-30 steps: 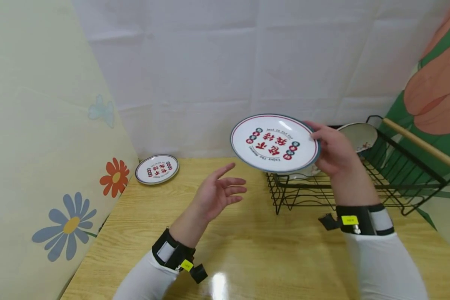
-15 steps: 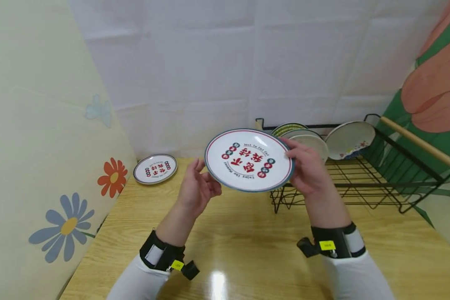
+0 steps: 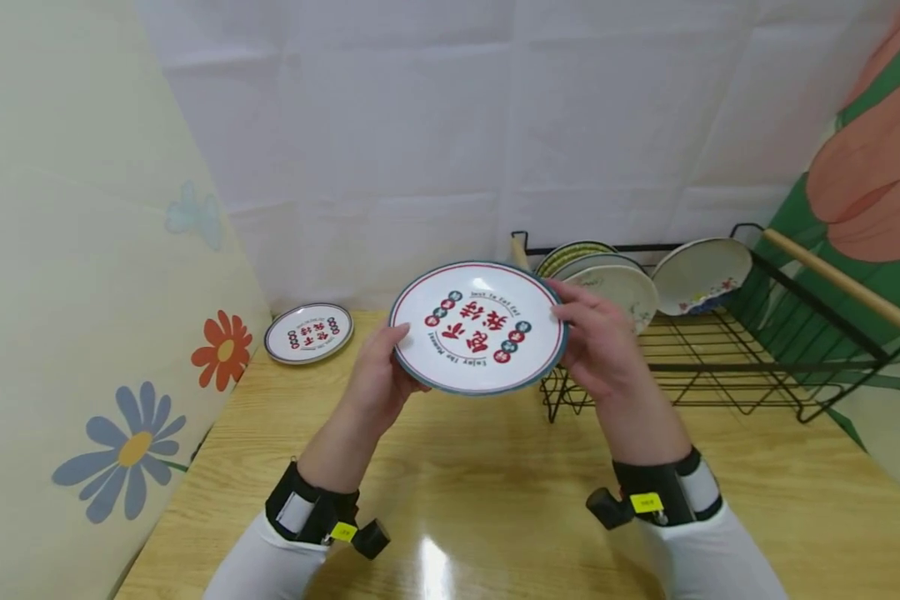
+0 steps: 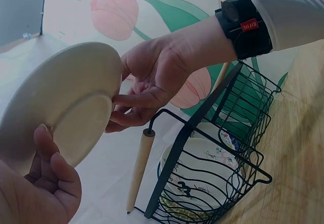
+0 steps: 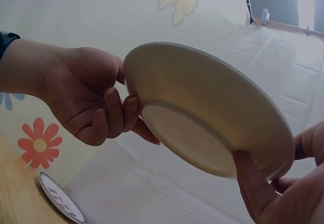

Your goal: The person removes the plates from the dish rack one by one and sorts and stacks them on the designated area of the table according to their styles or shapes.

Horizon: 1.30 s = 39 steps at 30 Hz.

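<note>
A white plate (image 3: 477, 327) with a blue-green rim, a thin red ring and red lettering is held above the table by both hands. My left hand (image 3: 376, 377) grips its left edge, thumb on top and fingers beneath. On the opposite edge my right hand (image 3: 598, 340) pinches the rim, its thumb on the upper face. Both wrist views show the plain underside of the plate (image 4: 76, 102), with fingertips pressing near the foot ring. A second, similar plate (image 3: 309, 333) lies flat on the table at the back left.
At the right stands a black wire dish rack (image 3: 720, 367) with wooden handles. Several dishes lean in it, among them a cream plate (image 3: 617, 292) and a floral bowl (image 3: 701, 277). A white cloth (image 3: 390, 150) hangs behind the wooden table (image 3: 480, 483).
My right hand has carried the plate left and slightly down, away from the rack. My left hand has moved to the plate's left edge and taken hold of it.
</note>
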{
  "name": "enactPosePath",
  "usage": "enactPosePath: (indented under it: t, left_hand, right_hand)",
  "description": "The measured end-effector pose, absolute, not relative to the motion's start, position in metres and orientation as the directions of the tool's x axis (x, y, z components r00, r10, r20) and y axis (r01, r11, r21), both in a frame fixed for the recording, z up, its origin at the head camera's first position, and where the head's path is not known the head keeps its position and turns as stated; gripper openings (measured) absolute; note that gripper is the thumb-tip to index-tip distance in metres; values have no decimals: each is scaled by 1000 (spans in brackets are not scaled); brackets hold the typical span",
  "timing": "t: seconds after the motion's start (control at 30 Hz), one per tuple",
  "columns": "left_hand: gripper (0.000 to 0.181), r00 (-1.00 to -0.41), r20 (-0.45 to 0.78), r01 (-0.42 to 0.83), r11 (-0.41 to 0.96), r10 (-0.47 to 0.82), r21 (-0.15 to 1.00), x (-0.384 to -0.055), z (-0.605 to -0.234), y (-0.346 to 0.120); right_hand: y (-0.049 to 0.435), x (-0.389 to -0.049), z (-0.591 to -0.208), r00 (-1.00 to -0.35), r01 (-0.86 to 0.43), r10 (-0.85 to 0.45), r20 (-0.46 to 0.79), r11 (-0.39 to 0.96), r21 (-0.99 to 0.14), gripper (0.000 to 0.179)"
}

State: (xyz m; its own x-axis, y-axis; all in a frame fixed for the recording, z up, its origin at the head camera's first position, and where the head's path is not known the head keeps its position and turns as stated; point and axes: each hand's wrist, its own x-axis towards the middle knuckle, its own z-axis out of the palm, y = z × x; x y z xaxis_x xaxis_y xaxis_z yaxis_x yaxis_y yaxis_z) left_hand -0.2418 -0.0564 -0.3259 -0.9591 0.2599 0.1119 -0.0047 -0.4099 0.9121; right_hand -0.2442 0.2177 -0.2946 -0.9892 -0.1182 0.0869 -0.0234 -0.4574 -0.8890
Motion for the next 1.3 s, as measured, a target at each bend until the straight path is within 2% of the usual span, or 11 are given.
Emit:
enactPosePath:
  t: [0.23, 0.4, 0.73, 1.1, 1.3]
  left_hand:
    - [50, -961, 113, 4, -393, 253, 920, -239, -322, -65]
    - [52, -948, 108, -1, -342, 300, 940, -239, -320, -75]
    - [55, -905, 195, 45, -369, 379, 928, -243, -318, -90]
    - [52, -915, 189, 44, -376, 357, 926, -246, -316, -93]
    - [50, -930, 204, 86, -358, 305, 930, -252, -317, -95]
  right_hand:
    - [205, -243, -295, -994, -45, -78, 80, -378, -925, 51]
    - [203, -241, -298, -994, -30, -88, 67, -368, -929, 50]
    - [198, -240, -300, -993, -16, -103, 58, -366, -930, 56]
    - [195, -239, -303, -990, -35, -112, 82, -372, -927, 54]
    - [192, -238, -305, -982, -39, -154, 107, -392, -919, 55]
